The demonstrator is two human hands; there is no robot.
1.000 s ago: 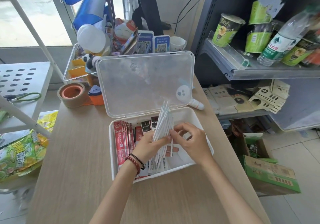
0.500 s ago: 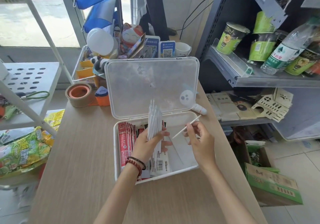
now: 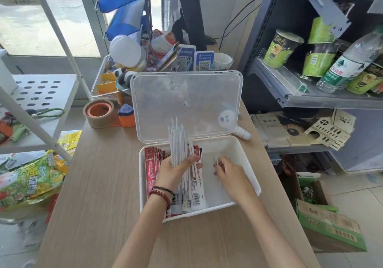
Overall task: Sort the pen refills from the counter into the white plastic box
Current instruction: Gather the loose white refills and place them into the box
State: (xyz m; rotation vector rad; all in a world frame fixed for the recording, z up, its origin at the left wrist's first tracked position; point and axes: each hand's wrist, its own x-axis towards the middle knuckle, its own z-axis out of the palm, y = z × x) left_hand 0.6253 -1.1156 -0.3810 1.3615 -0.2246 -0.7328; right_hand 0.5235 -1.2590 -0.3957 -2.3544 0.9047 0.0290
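The lower ends of the pen refills (image 3: 179, 141) are hidden. They pass behind the left hand (image 3: 176, 171) and merge with the white barcoded packets (image 3: 195, 193) standing in the box, so where the bundle stops cannot be made out. The right hand (image 3: 231, 175) has its fingertips (image 3: 220, 164) curled down over the bare floor of the white plastic box (image 3: 249, 164). Something thin and pale shows just at them, but it is blurred (it could be a single refill), and I cannot tell whether the hand pinches it or holds nothing. Both forearms are cut off by the bottom edge.

The left hand grasps the bundle, its fingers wrapped round the middle of it. The refills stand nearly upright, their long axis running from near to far in the view, with the tips pointing up and away toward the open lid (image 3: 186, 102) and fanned slightly at the top. They are held over the middle of the box, not lying loose in it.

Red packets (image 3: 150, 164) stand on edge along the box's left wall, just beside the left hand. The box sits on the wooden counter (image 3: 93, 185) with its clear lid tilted back — a small round white thing shows dimly through it. A roll of brown tape (image 3: 99, 112) lies on the counter left of the lid.
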